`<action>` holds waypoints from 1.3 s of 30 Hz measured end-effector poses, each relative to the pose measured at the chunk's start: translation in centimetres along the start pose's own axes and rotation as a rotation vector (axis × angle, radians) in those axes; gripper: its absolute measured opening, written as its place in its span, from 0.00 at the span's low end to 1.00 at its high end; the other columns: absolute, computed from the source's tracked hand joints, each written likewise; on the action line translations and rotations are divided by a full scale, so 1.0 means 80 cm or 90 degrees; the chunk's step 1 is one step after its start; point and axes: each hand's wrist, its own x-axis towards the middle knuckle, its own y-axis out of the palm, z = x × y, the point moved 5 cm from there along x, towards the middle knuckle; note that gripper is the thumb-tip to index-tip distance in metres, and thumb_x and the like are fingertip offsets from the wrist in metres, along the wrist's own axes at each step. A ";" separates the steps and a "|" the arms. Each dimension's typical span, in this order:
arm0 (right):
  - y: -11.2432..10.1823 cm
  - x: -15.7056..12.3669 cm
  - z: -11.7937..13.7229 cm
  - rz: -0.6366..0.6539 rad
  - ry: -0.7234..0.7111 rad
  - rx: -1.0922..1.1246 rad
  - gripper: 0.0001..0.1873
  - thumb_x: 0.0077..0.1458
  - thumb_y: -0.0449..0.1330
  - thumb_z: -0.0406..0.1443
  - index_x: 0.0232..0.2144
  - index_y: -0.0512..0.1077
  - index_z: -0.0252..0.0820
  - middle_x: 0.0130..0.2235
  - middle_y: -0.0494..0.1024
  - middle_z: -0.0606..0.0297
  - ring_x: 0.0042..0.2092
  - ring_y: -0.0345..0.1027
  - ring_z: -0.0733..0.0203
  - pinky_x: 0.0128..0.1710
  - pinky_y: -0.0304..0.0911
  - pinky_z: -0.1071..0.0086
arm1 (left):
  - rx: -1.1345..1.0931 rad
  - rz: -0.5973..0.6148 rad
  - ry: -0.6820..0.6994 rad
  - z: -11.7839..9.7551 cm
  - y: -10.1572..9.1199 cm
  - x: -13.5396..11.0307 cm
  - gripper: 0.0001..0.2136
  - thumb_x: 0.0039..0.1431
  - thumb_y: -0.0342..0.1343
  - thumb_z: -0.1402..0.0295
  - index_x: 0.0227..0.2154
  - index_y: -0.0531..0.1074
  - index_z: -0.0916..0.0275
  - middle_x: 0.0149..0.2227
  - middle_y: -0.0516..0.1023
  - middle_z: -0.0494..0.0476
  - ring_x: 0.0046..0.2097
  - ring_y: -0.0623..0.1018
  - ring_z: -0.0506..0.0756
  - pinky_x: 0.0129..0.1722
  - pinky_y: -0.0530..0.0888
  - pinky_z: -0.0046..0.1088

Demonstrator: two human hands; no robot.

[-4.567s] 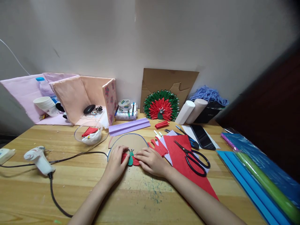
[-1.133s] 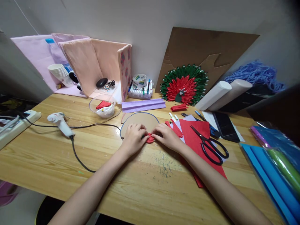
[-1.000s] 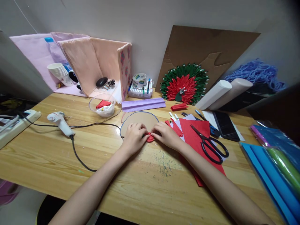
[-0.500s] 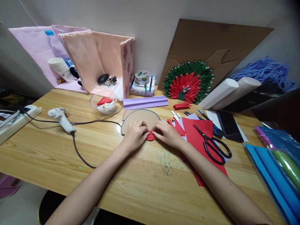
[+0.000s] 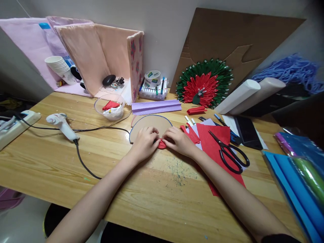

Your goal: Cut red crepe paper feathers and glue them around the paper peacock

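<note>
"Where's the work?"
"Left hand (image 5: 146, 143) and right hand (image 5: 178, 141), both curled nearly closed, pinch the red piece (image 5: 162, 144) by the card (image 5: 152, 122); though partly hidden, it seems unfinished."
"Anything done?"
"Behind, the fan (image 5: 204, 88) looks complete."

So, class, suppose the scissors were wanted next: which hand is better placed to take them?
The right hand, I'd judge: the scissors lie mostly on the red paper, on its side; the left hand would likely reach across it. Both hold a small red piece.
</note>
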 end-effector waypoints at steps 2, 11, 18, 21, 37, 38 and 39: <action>0.000 0.000 -0.001 -0.002 0.007 0.009 0.02 0.55 0.56 0.31 0.30 0.68 0.41 0.33 0.72 0.60 0.38 0.62 0.58 0.39 0.60 0.65 | -0.004 0.001 -0.004 0.001 -0.001 -0.001 0.05 0.57 0.54 0.68 0.30 0.73 0.62 0.41 0.73 0.58 0.45 0.70 0.57 0.45 0.67 0.37; 0.001 -0.001 -0.004 0.007 0.030 0.045 0.02 0.56 0.56 0.31 0.31 0.69 0.41 0.33 0.72 0.61 0.39 0.63 0.58 0.39 0.60 0.64 | -0.071 -0.035 -0.021 0.011 0.001 -0.003 0.03 0.55 0.56 0.69 0.28 0.73 0.61 0.38 0.73 0.56 0.43 0.71 0.56 0.45 0.68 0.37; 0.000 0.003 -0.005 0.024 0.097 0.084 0.01 0.55 0.58 0.33 0.31 0.70 0.42 0.34 0.73 0.62 0.39 0.64 0.59 0.39 0.60 0.65 | -0.093 -0.034 -0.030 0.016 0.006 -0.003 0.03 0.54 0.56 0.69 0.28 0.73 0.62 0.38 0.73 0.56 0.44 0.71 0.56 0.45 0.69 0.36; 0.003 0.004 -0.007 0.032 0.124 0.086 0.02 0.55 0.58 0.32 0.30 0.69 0.41 0.34 0.73 0.63 0.39 0.64 0.59 0.39 0.60 0.65 | -0.093 -0.034 -0.036 0.015 0.006 -0.003 0.03 0.54 0.56 0.69 0.28 0.73 0.62 0.38 0.73 0.56 0.44 0.71 0.56 0.45 0.69 0.36; 0.001 0.005 -0.006 0.066 0.076 0.071 0.02 0.57 0.56 0.32 0.31 0.68 0.42 0.34 0.72 0.62 0.40 0.63 0.58 0.40 0.60 0.65 | -0.092 -0.021 -0.042 0.012 0.004 -0.003 0.03 0.55 0.55 0.70 0.30 0.73 0.60 0.38 0.72 0.56 0.43 0.70 0.56 0.45 0.68 0.36; 0.000 0.005 -0.006 0.077 0.067 0.076 0.02 0.57 0.56 0.32 0.31 0.68 0.42 0.34 0.72 0.62 0.40 0.63 0.59 0.41 0.60 0.65 | -0.093 -0.022 -0.042 0.012 0.004 -0.002 0.03 0.55 0.55 0.70 0.30 0.73 0.60 0.38 0.72 0.56 0.43 0.70 0.56 0.45 0.68 0.36; -0.001 0.005 -0.005 0.086 0.059 0.079 0.01 0.57 0.57 0.32 0.32 0.68 0.42 0.35 0.72 0.62 0.40 0.63 0.59 0.41 0.60 0.65 | -0.094 -0.024 -0.041 0.012 0.004 -0.002 0.03 0.55 0.55 0.70 0.30 0.73 0.60 0.38 0.72 0.56 0.43 0.70 0.56 0.45 0.68 0.36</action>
